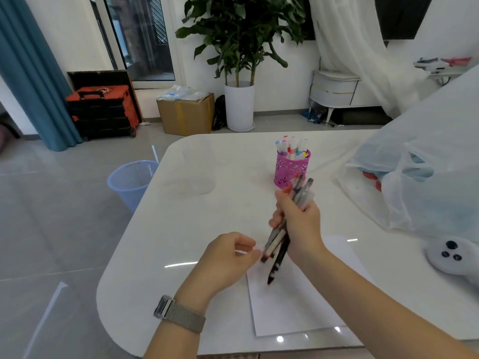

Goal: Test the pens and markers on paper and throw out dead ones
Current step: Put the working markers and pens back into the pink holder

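Note:
My right hand (298,221) grips a bundle of several pens (281,244), held tilted above the table, tips pointing down toward a white sheet of paper (298,307). My left hand (228,257) is just left of the bundle's lower end, with thumb and fingers pinching toward one pen's tip; motion blur hides whether they hold it. A pink pen holder (287,172) with several coloured markers (291,146) stands further back on the white table (181,229).
A blue wastebasket (131,181) stands on the floor by the table's left edge. A large translucent plastic bag (425,177) fills the table's right side, with a white plush toy (456,255) in front of it. A clear cup (198,172) stands mid-table.

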